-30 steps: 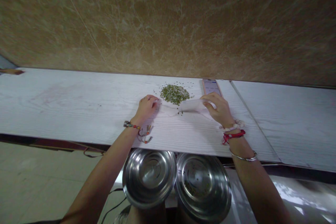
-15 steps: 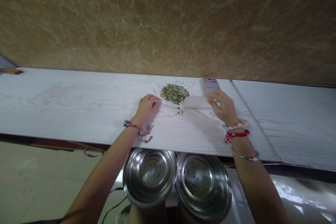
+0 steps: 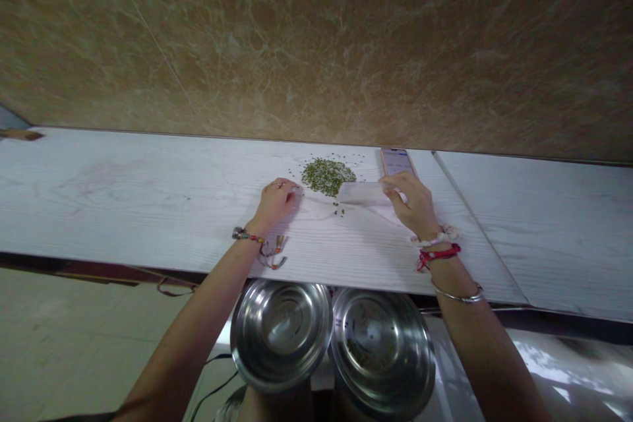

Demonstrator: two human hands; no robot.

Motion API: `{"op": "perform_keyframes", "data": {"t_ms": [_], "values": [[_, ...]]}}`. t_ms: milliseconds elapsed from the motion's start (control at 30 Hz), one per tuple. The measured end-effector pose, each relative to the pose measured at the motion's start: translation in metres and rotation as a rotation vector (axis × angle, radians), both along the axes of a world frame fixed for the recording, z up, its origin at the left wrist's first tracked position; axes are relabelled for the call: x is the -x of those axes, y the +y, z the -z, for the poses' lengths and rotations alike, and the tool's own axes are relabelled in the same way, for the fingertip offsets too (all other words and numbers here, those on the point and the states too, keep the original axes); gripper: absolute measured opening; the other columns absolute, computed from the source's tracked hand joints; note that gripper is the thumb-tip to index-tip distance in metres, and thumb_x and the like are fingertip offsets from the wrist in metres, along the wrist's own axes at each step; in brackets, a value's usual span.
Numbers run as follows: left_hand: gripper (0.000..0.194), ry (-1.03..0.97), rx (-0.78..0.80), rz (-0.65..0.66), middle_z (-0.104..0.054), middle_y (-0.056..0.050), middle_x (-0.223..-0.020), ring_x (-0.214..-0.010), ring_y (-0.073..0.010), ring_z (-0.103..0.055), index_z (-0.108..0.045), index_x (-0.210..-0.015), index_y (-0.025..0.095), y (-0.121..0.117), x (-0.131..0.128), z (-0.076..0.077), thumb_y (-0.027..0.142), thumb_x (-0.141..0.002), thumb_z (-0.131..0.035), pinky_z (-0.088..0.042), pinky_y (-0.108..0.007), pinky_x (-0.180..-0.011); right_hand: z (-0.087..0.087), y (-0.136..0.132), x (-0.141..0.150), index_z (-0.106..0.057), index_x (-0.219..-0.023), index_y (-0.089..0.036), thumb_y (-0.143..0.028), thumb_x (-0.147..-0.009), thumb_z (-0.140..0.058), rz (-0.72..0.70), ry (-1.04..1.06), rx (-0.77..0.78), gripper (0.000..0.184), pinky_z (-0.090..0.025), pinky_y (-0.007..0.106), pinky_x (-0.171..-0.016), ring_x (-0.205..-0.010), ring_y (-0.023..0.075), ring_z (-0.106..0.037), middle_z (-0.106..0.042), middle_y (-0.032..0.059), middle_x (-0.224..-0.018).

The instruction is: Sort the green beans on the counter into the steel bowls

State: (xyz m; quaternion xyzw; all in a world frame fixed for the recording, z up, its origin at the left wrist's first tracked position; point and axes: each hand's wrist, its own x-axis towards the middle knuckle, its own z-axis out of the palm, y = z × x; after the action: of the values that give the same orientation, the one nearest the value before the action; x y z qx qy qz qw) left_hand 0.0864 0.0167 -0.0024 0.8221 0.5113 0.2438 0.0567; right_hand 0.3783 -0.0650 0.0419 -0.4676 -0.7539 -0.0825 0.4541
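A loose pile of small green beans point(image 3: 324, 176), like mung beans, lies on the white wood-grain table point(image 3: 123, 191), with stray beans around it. My right hand point(image 3: 413, 201) pinches a pale, translucent flat strip point(image 3: 362, 192), perhaps plastic. Its far end reaches the pile's lower right edge, by a few separate beans. Left of the pile, my left hand point(image 3: 277, 201) rests on the table, fingers curled and thumb close to them. Whether anything small is between those fingertips is unclear.
Two steel bowls stand below the table's front edge: the left bowl point(image 3: 281, 333) and the right bowl point(image 3: 383, 353), which has some green beans at its bottom. A phone point(image 3: 396, 161) lies behind my right hand. A brown marbled wall point(image 3: 316, 46) rises along the back.
My right hand has moved slightly left with the strip, bringing the strip's end closer to the pile's lower edge. My left hand stays in place.
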Motion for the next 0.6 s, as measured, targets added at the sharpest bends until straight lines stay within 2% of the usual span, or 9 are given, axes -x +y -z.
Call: {"op": "perform_keyframes", "data": {"t_ms": [167, 600], "values": [[0.032, 0.011, -0.007, 0.007, -0.063, -0.01, -0.105, -0.097, -0.022, -0.058, -0.064, -0.1, 0.018, 0.0002, -0.0003, -0.0001, 0.013, -0.076, -0.044, -0.045, -0.04, -0.09, 0.0009, 0.0001, 0.0051, -0.064, -0.091, -0.023, -0.02, -0.085, -0.048, -0.029, -0.008, -0.035, 0.018, -0.051, 0.033, -0.07, -0.077, 0.0182, -0.061, -0.065, 0.0039, -0.079], [0.032, 0.002, 0.007, 0.026, -0.063, -0.011, -0.105, -0.099, -0.0231, -0.058, -0.064, -0.1, 0.018, -0.0003, 0.0003, -0.0022, 0.012, -0.077, -0.043, -0.046, -0.041, -0.091, -0.0015, -0.0016, 0.0036, -0.065, -0.089, -0.023, -0.021, -0.085, -0.047, -0.042, -0.01, 0.015, 0.018, -0.051, 0.034, -0.069, -0.076, 0.0185, -0.062, -0.066, 0.0038, -0.079]]}}
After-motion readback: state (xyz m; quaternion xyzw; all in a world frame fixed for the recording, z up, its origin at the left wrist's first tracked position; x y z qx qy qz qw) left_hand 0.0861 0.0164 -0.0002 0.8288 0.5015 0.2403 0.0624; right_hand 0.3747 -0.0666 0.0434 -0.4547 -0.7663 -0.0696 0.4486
